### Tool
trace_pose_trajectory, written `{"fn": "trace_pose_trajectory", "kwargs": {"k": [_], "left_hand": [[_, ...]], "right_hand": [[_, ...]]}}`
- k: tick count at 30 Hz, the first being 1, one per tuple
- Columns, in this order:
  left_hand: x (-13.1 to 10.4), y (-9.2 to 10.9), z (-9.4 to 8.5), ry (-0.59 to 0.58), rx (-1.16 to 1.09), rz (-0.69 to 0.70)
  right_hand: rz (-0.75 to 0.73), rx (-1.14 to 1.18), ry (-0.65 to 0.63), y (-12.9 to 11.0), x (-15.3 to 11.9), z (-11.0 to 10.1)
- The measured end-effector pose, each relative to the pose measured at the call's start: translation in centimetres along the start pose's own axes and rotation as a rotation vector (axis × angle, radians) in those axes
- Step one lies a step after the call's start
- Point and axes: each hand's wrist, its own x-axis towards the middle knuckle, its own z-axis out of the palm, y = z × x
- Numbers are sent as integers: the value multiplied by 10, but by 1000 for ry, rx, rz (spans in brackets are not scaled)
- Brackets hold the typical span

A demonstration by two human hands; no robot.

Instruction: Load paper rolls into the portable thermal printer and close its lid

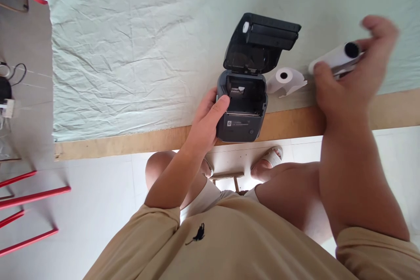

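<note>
Clasped around the left side of the printer (246, 104), my left hand (208, 120) has its thumb pressed over the rim, with the fingers mostly out of sight beneath the casing. The printer sits in front of me, its near end over the wooden edge (292, 122) of the table, and its lid (262, 43) stands open on the far side, leaving the paper bay bare. Well to the right of the printer, my right hand (356, 81) pinches a white roll (331, 59) with a dark core, thumb against the end nearer the printer, one fingertip lifted away; something pale lies under that roll in my grip, too blurred for me to name. Between the printer and my right hand, a smaller paper roll (292, 79) rests on the pale green cloth (138, 52), its loose end ragged; it is just beside the printer, though I can't tell whether they touch. Far to the printer's left, beyond the cloth, are a black cable (20, 70) and, nearer me, red bars (36, 197) above the floor.
</note>
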Motion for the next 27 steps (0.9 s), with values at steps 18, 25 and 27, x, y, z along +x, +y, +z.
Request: {"fn": "trace_pose_trajectory", "kwargs": {"k": [18, 25, 27], "left_hand": [[2, -3, -8, -57, 111, 36], [3, -3, -15, -83, 218, 69], [2, -3, -15, -93, 219, 71]], "right_hand": [[-471, 150, -146, -128, -29, 18], [-411, 319, -71, -127, -25, 9], [-328, 265, 45, -119, -22, 11]]}}
